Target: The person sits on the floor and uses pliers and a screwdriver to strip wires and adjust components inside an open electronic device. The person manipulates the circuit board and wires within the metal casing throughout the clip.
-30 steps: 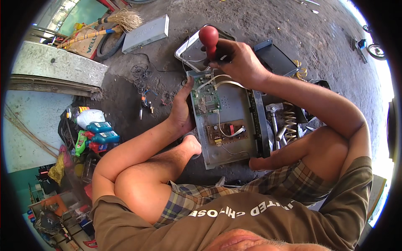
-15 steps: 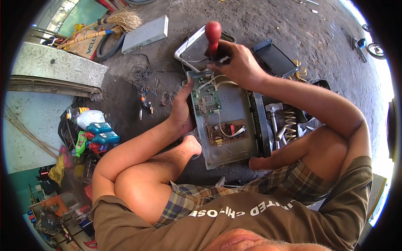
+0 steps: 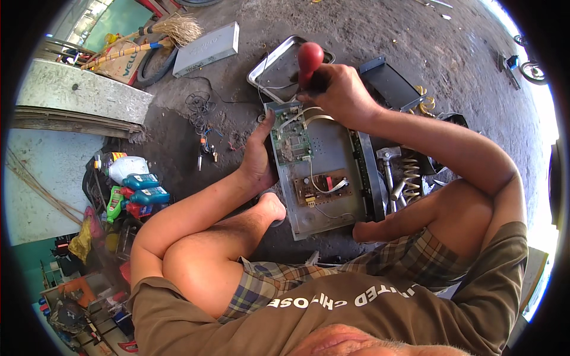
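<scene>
An opened metal device chassis (image 3: 335, 155) sits in front of me between my legs. It holds a green circuit board (image 3: 298, 142) at the far left and a smaller brown board (image 3: 304, 193) nearer me, joined by white cables. My left hand (image 3: 259, 153) grips the chassis's left side, thumb on the rim and the other fingers hidden beneath. Closed around a red-handled screwdriver (image 3: 310, 59), my right hand (image 3: 343, 92) is over the far edge of the chassis. The handle points up and away; the tip is hidden by my fingers.
Beyond the chassis lie a metal tray (image 3: 256, 77) and a black panel (image 3: 389, 83). A hammer (image 3: 388, 163) and a coil spring (image 3: 411, 178) are at the right. Tangled wires (image 3: 200, 104), a silver box (image 3: 208, 50) and several bottles (image 3: 145, 187) are at the left.
The screwdriver's red handle has swung slightly right and toward me as my right hand turned. My left hand and the chassis have stayed in place.
</scene>
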`<act>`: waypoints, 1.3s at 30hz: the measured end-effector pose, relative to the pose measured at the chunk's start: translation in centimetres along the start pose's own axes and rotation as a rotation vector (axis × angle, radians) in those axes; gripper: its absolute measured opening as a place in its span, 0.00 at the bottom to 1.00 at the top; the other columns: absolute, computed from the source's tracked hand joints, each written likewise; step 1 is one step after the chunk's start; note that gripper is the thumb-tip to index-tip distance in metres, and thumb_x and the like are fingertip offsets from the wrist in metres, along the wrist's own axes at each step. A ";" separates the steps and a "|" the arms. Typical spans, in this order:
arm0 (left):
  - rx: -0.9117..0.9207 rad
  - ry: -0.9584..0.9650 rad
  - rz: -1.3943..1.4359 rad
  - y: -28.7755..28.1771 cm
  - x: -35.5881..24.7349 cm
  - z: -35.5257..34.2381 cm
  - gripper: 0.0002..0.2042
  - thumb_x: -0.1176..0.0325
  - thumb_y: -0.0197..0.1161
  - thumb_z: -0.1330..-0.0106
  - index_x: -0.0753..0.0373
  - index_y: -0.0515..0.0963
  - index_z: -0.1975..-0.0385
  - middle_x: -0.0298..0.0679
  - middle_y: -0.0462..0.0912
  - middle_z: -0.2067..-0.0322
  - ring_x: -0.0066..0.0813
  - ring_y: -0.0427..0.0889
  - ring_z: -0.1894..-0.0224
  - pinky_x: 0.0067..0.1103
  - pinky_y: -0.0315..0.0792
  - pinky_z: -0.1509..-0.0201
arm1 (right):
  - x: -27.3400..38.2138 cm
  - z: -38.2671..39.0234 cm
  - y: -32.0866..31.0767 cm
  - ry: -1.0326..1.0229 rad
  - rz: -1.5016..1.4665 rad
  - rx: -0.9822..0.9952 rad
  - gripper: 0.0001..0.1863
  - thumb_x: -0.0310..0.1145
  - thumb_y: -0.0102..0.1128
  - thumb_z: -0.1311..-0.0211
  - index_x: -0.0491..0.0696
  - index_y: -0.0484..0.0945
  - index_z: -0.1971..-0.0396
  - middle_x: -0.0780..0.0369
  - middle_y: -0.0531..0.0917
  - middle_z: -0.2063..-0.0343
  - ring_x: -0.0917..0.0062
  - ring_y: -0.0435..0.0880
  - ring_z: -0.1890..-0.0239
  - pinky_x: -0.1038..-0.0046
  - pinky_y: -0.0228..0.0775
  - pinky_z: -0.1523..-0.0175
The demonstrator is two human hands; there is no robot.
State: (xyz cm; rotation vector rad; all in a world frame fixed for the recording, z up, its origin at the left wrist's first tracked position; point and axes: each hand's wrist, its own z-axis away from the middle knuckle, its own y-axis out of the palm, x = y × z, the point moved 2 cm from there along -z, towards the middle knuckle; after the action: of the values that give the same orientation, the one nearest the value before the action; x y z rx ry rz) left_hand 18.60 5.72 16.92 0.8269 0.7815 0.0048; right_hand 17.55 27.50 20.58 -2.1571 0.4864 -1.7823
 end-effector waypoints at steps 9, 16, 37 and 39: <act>-0.016 0.032 -0.034 0.4 0.1 -0.2 0.32 0.39 0.51 0.18 0.62 0.75 0.31 0.45 0.85 0.40 0.39 0.86 0.40 0.39 0.79 0.32 | 0.8 0.2 0.1 0.102 0.149 0.059 0.16 0.36 0.76 0.34 0.39 0.89 0.55 0.50 0.92 0.66 0.62 0.94 0.60 0.62 0.84 0.50; -0.045 0.144 -0.068 -1.4 0.9 -1.0 0.22 0.51 0.57 0.16 0.64 0.77 0.36 0.43 0.88 0.46 0.35 0.90 0.47 0.35 0.83 0.39 | 0.8 0.1 0.1 0.113 0.271 0.100 0.19 0.41 0.75 0.33 0.39 0.89 0.56 0.47 0.91 0.68 0.56 0.93 0.63 0.58 0.84 0.53; -0.091 0.092 0.010 -1.5 0.0 0.1 0.26 0.46 0.55 0.19 0.63 0.78 0.37 0.44 0.87 0.46 0.37 0.88 0.47 0.36 0.82 0.37 | 0.8 -0.2 -1.1 -0.335 0.107 -0.111 0.13 0.38 0.72 0.33 0.42 0.86 0.62 0.51 0.87 0.71 0.52 0.90 0.64 0.59 0.82 0.56; -0.105 0.120 0.008 -2.1 0.1 0.1 0.26 0.47 0.55 0.20 0.63 0.78 0.37 0.44 0.87 0.46 0.38 0.88 0.46 0.37 0.81 0.37 | 2.5 0.2 -1.4 -0.327 0.002 -0.077 0.16 0.42 0.75 0.34 0.43 0.85 0.63 0.54 0.86 0.71 0.58 0.89 0.64 0.61 0.81 0.56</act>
State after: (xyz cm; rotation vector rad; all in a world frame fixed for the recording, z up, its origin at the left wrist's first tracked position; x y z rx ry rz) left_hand 18.11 4.18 15.52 0.7352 0.8830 0.1026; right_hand 18.27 27.63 23.36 -2.4365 0.4803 -1.3889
